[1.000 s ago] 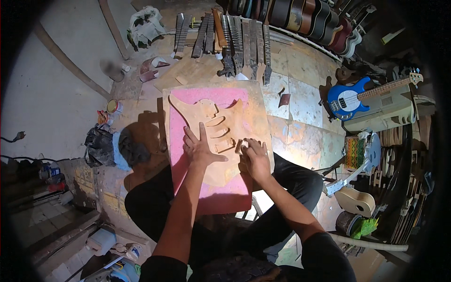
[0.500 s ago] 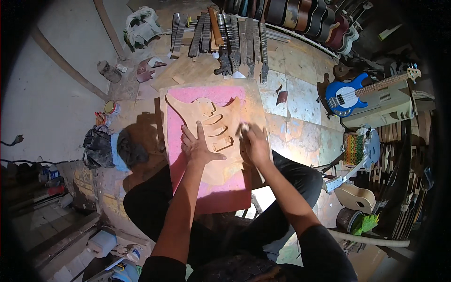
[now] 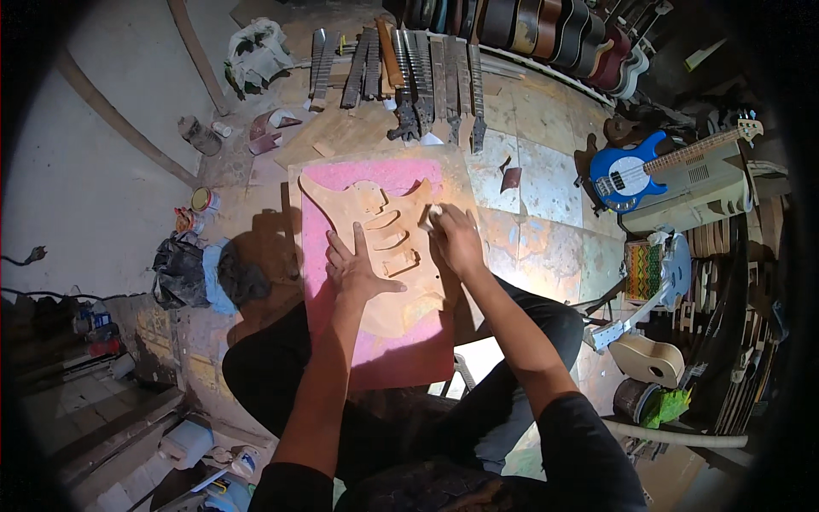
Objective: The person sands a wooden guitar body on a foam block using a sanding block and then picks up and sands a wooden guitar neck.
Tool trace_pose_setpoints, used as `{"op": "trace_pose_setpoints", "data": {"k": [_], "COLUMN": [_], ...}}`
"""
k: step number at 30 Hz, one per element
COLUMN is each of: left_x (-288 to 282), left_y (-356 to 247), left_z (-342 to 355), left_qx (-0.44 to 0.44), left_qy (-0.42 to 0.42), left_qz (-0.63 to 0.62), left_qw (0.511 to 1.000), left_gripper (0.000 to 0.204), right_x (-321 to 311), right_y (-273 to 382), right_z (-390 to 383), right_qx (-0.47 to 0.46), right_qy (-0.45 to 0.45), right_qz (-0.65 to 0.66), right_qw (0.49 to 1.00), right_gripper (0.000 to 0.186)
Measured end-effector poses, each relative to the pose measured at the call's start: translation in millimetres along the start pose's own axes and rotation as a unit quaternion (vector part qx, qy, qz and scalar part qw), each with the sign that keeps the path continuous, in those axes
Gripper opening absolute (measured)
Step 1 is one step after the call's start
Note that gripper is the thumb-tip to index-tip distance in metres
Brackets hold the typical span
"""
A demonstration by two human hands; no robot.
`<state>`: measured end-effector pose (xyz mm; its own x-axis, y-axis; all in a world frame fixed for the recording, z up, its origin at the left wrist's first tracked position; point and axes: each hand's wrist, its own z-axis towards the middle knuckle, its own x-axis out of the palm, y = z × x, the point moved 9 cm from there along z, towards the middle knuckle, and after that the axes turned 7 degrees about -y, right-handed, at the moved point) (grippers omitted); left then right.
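A pale wooden electric guitar body [image 3: 401, 311] with routed cavities lies on a pink pad [image 3: 397, 363] over a board [image 3: 456, 171] at my lap. My left hand [image 3: 350, 269] rests on the body's left part, left of the cavities, its fingers and thumb spread. Near the upper right edge of the body, my right hand [image 3: 456, 241] is closed on a small sanding block [image 3: 434, 213], partly hidden by the fingers.
Guitar necks [image 3: 409, 77] lie beyond the board, below a rack of guitars [image 3: 537, 34]. A blue bass [image 3: 623, 171] and an unfinished acoustic guitar [image 3: 644, 358] stand at right. At left are dark bags [image 3: 179, 269], cans [image 3: 205, 200] and a wall.
My right hand, holding the block, has moved up along the right side of the guitar body, away from me. My left hand stays about where it was, spread on the body.
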<state>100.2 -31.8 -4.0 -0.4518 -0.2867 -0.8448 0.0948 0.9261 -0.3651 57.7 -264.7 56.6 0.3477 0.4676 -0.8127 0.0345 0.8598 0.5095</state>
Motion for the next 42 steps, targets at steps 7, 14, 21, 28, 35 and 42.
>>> {"op": "trace_pose_setpoints", "data": {"k": [7,14,21,28,35,42], "left_x": [-16,-9,-48,-29,-20,-14], "left_y": [47,62,34,39,29,33], "left_z": [-5,10,32,48,4,-1], "left_qx": [0.047,-0.046,0.037,0.057,0.103,0.104], "left_qy": [-0.127,-0.118,-0.048,0.002,0.050,0.023], "left_qz": [-0.166,-0.312,-0.169,-0.039,0.051,0.059], "left_qw": [0.977,0.941,0.984,0.998,0.992,0.993], "left_gripper": [0.138,0.071,0.097,0.125,0.173,0.176], "right_x": [2,7,29,2,3,-12], "right_y": [-81,-91,-27,81,93,33], "right_z": [-25,-89,-195,-188,-148,-78], "right_qx": [0.295,0.432,0.439,0.262,-0.002,0.092], "right_qy": [0.131,0.018,-0.076,-0.028,0.068,-0.061], "right_qz": [0.300,0.457,0.406,0.204,0.056,-0.015], "right_qw": [0.898,0.777,0.798,0.943,0.996,0.994], "right_gripper": [0.029,0.027,0.029,0.045,0.041,0.038]}}
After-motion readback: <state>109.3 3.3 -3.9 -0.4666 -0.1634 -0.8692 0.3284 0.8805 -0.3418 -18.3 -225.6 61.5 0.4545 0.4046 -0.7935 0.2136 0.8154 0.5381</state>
